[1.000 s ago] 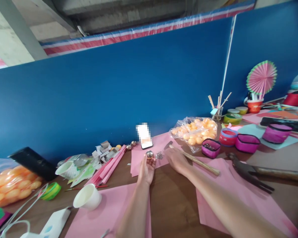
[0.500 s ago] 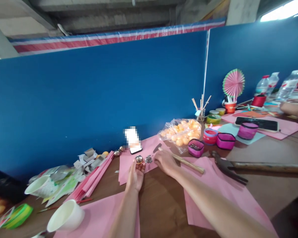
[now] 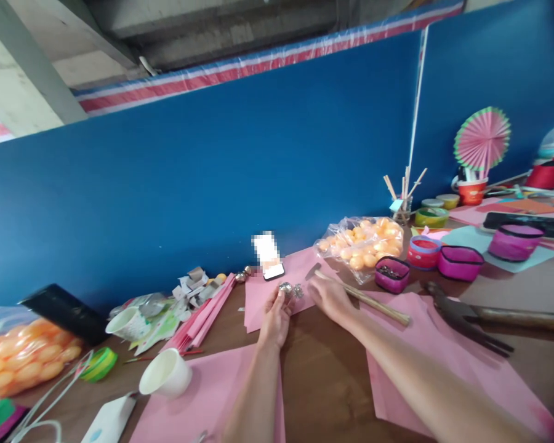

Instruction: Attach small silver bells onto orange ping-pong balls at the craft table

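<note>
The shiny silver ball (image 3: 285,287) sits at the fingertips of your left grip (image 3: 276,320), which is narrowed around it from below and the near side, so its far upper face is exposed. Judge it light and hard-skinned, but smooth and round enough to slip or roll if your fingers loosen; whether it is solid or would crush, you cannot tell from here. Take hold of it around its sides with spread fingertips, pressing gently, and leave the top free. Just right of that grip, between your two hands, lies a cluster of small metallic bits (image 3: 298,291); these look loose and stiff, perhaps sharp, so they are best pinched singly. Your left forearm rises steeply from the near edge of view, with the fingers bent up toward the ball. Your right arm slants in from the lower right, back of the hand upward, fingers curled toward the bits; you cannot tell whether this right grip (image 3: 331,299) pinches anything. A hammer (image 3: 381,306) runs beside and behind it, its head just beyond those fingers, the wooden handle reaching out to the right. Under the bits and beyond the left grip, pink paper (image 3: 255,315) covers the desk (image 3: 323,369).
</note>
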`<state>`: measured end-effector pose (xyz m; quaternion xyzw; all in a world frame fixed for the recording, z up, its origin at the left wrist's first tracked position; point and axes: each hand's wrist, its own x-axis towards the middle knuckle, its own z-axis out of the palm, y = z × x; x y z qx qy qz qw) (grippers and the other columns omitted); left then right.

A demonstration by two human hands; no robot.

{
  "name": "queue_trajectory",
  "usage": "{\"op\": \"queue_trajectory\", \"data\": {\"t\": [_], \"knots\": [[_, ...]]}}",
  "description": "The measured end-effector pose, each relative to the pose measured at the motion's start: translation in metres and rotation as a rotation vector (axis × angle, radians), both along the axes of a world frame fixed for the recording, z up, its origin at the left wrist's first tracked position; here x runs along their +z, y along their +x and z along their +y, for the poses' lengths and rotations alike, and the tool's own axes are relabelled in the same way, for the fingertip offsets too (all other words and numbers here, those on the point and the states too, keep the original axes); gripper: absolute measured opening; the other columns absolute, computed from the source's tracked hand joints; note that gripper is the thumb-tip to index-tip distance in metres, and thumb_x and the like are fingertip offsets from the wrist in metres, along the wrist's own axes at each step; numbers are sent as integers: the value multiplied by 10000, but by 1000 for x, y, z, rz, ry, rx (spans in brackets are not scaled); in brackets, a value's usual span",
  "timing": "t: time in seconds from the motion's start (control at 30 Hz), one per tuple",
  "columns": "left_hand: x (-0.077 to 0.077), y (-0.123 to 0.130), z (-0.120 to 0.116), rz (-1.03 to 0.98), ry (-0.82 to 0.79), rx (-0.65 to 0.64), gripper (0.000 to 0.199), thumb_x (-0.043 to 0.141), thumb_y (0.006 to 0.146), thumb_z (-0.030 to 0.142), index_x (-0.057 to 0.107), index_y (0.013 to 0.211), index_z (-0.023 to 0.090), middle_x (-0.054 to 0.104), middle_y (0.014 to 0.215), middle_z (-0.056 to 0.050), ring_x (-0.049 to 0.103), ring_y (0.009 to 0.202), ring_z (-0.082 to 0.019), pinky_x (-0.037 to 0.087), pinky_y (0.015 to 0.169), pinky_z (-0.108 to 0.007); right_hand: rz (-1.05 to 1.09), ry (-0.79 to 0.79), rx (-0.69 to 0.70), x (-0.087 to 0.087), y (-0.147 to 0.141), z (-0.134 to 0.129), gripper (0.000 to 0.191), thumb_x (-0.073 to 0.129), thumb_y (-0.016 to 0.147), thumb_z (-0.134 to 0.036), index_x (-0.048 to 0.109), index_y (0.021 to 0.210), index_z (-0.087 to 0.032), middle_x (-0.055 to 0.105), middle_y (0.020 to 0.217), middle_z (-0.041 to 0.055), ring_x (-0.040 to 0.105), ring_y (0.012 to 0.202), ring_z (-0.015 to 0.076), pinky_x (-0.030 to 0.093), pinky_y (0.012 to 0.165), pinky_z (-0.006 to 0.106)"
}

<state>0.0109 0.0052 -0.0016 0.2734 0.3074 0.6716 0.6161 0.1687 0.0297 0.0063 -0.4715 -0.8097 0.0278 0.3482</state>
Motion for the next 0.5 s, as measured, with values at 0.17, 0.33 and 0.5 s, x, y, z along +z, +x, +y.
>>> {"op": "queue_trajectory", "data": {"t": [0.17,0.33,0.5], "knots": [[1,1,-2,17,9,-20,330,615,691,198,557,1016,197,630,926,-49,597,812,-141,457,734,-287,153,2,39,-3,-1,2,157,401,821,-230,544,799,-170,591,773,46,527,760,167,363,675,248],[2,0,-3,19,9,-4,364,614,691,195,542,1048,201,633,910,-50,601,805,-140,453,750,-297,277,-69,104,3,-4,-1,220,388,835,-268,544,716,-170,578,690,33,520,658,152,377,623,250],[2,0,-2,-2,-6,-8,331,606,694,176,558,1021,174,637,919,-67,605,807,-142,449,782,-300,449,-140,170,7,-6,-7,219,410,827,-320,555,752,-175,584,709,31,533,667,154,399,615,256]]}}
